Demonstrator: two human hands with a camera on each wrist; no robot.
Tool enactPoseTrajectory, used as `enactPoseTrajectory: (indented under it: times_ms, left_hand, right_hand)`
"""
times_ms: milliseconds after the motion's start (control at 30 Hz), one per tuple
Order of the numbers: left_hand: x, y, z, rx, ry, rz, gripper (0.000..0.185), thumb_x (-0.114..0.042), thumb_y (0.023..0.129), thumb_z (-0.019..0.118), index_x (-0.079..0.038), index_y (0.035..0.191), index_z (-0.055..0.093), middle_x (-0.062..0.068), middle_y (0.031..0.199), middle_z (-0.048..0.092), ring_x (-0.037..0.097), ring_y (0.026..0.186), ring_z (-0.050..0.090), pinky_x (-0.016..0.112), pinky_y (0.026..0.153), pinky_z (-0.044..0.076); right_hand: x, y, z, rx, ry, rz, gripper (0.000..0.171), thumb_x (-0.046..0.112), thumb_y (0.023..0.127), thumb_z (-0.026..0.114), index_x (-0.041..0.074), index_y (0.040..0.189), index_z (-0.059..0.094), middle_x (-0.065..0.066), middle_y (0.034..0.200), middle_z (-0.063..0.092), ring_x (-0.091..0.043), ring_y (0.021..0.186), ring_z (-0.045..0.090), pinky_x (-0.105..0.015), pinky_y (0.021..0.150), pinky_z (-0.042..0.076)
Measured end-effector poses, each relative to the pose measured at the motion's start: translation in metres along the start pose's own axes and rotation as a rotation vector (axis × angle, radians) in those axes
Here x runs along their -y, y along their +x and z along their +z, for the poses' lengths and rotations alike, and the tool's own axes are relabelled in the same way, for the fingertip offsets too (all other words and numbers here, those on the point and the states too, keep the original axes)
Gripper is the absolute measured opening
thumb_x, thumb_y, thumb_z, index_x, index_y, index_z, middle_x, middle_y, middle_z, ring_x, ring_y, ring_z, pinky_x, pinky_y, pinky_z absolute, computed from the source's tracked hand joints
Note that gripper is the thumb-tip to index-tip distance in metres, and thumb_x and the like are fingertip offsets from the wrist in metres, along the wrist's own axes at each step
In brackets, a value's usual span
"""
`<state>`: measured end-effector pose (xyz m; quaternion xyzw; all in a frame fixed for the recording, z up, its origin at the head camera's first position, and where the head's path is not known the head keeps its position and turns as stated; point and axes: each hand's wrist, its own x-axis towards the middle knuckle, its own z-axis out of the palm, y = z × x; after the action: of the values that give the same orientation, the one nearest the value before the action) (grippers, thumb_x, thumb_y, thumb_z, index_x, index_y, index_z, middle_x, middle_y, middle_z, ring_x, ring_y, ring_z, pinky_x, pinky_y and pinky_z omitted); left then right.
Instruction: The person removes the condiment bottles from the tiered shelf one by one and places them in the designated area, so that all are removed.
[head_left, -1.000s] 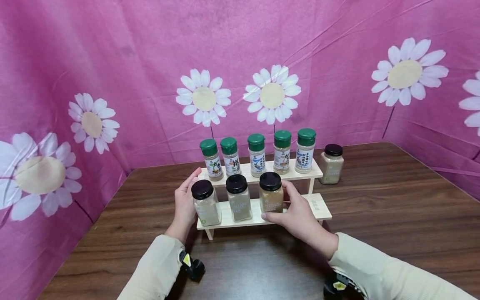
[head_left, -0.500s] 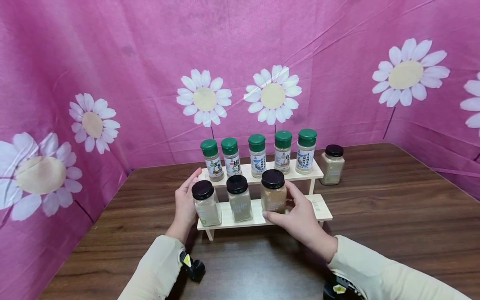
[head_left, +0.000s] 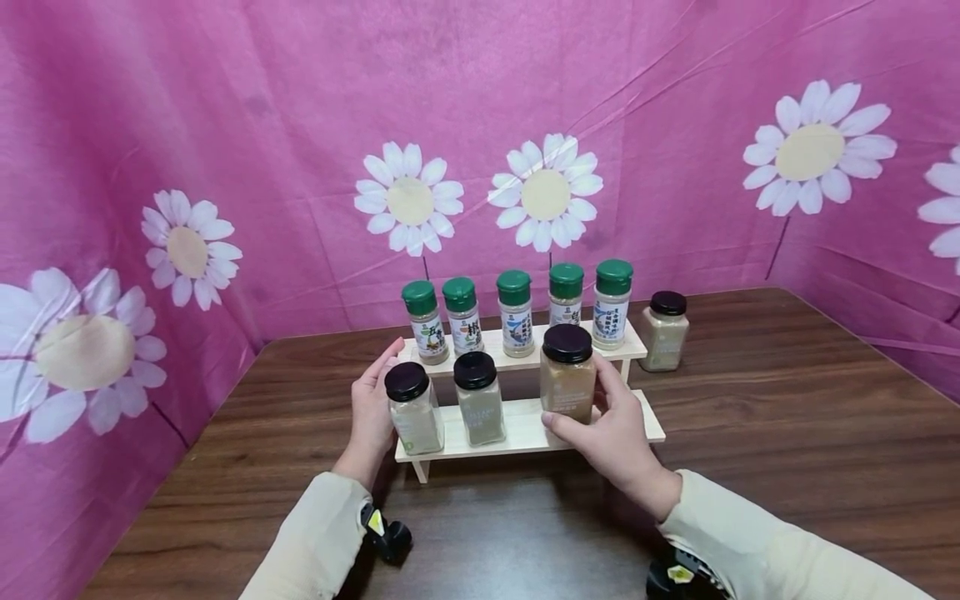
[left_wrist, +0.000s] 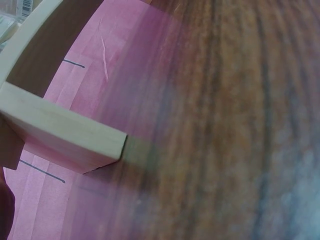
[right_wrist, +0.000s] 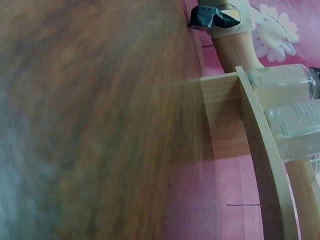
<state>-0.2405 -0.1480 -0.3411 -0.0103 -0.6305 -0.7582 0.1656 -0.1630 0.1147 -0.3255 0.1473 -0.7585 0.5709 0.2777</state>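
Note:
In the head view my right hand grips a square glass jar of brown powder with a black lid, thumb at its front. The jar looks raised slightly over the lower shelf of the two-tier wooden rack. My left hand lies along the rack's left end with its visible fingers fairly straight; the thumb is hidden. Just beside it stands a black-lidded jar of pale powder, and a similar greyish jar is at mid-shelf. The left wrist view shows the rack's wooden leg.
Several green-capped spice bottles line the upper shelf. One more black-lidded jar stands on the brown wooden table right of the rack. A pink daisy-print cloth hangs behind the table.
My right hand has carried the brown jar rightward and a little upward, uncovering shelf between it and the middle jar. My left hand has stayed at the rack's left end.

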Motion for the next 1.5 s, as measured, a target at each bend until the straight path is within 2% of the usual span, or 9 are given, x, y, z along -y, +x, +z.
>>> enactPoseTrajectory:
  times_ms: [200,367,433,567,667,800,1000,1233,1500]
  left_hand:
    - [-0.003,0.002,-0.001,-0.004,0.026,0.012,0.035,-0.008,0.096,0.043,0.001,0.129,0.053,0.01,0.135,0.05,0.005,0.112,0.048,0.014,0.086,0.045]
    - [-0.002,0.002,-0.002,-0.01,0.015,0.007,0.035,-0.008,0.096,0.042,0.0,0.129,0.052,0.01,0.136,0.05,0.006,0.112,0.048,0.013,0.085,0.046]
    - [0.0,0.001,-0.002,0.002,0.004,-0.004,0.036,-0.006,0.096,0.041,0.001,0.13,0.051,0.01,0.137,0.049,0.005,0.112,0.047,0.014,0.085,0.046]
    - [0.002,0.001,0.0,0.005,-0.001,-0.01,0.037,-0.005,0.095,0.04,0.001,0.13,0.051,0.01,0.137,0.049,0.006,0.111,0.047,0.014,0.084,0.045]
    - [0.002,0.0,0.002,0.005,0.0,-0.008,0.036,-0.006,0.096,0.041,0.001,0.129,0.052,0.01,0.136,0.049,0.007,0.113,0.046,0.014,0.085,0.045]
    - [0.0,0.001,0.003,0.01,0.004,-0.005,0.037,-0.006,0.096,0.04,0.002,0.13,0.051,0.011,0.137,0.048,0.009,0.116,0.045,0.014,0.087,0.044]
    - [-0.001,0.0,0.001,-0.001,0.011,-0.014,0.037,-0.007,0.095,0.041,0.001,0.13,0.051,0.011,0.137,0.048,0.01,0.119,0.043,0.013,0.088,0.044]
    - [0.001,-0.001,0.001,-0.006,-0.01,-0.013,0.036,-0.006,0.095,0.041,0.002,0.129,0.052,0.011,0.136,0.05,0.007,0.116,0.045,0.014,0.087,0.045]
    - [0.0,0.001,0.001,-0.003,-0.019,-0.001,0.036,-0.005,0.095,0.041,0.002,0.129,0.052,0.011,0.135,0.05,0.006,0.115,0.045,0.014,0.087,0.045]
  right_hand:
    - [0.0,0.006,-0.005,-0.058,0.051,-0.163,0.072,-0.01,0.057,0.075,-0.006,0.124,0.049,0.008,0.109,0.055,-0.001,0.094,0.055,-0.011,0.079,0.046]
    - [0.001,0.01,-0.015,-0.069,0.121,-0.236,0.064,-0.016,0.057,0.07,-0.012,0.117,0.05,0.01,0.111,0.055,-0.005,0.098,0.054,-0.012,0.083,0.045]
    - [0.001,0.011,-0.022,-0.086,0.126,-0.226,0.06,-0.017,0.058,0.068,-0.005,0.114,0.053,0.009,0.108,0.055,-0.005,0.097,0.054,-0.011,0.083,0.045]
    - [-0.001,0.012,-0.036,-0.129,0.074,-0.197,0.064,-0.015,0.059,0.068,0.018,0.112,0.055,0.01,0.104,0.056,-0.005,0.094,0.054,-0.01,0.08,0.045]
    - [-0.004,0.015,-0.048,-0.166,0.023,-0.198,0.064,-0.012,0.059,0.069,0.025,0.11,0.054,0.012,0.102,0.056,-0.004,0.092,0.054,-0.01,0.078,0.044]
    - [-0.007,0.018,-0.061,-0.218,-0.006,-0.21,0.064,-0.012,0.058,0.068,0.024,0.109,0.055,0.014,0.1,0.057,-0.003,0.09,0.053,-0.012,0.077,0.043]
    - [-0.018,0.023,-0.076,-0.293,-0.052,-0.227,0.059,-0.013,0.057,0.068,0.013,0.109,0.059,0.015,0.098,0.055,-0.003,0.09,0.051,-0.01,0.075,0.041]
    - [-0.026,0.028,-0.093,-0.341,-0.173,-0.096,0.062,-0.009,0.06,0.071,0.028,0.107,0.056,0.019,0.094,0.054,-0.001,0.082,0.05,-0.007,0.065,0.04]
    - [-0.045,0.043,-0.113,-0.397,-0.279,-0.007,0.058,-0.004,0.061,0.071,0.015,0.114,0.059,0.025,0.091,0.052,0.004,0.078,0.048,-0.008,0.064,0.037]
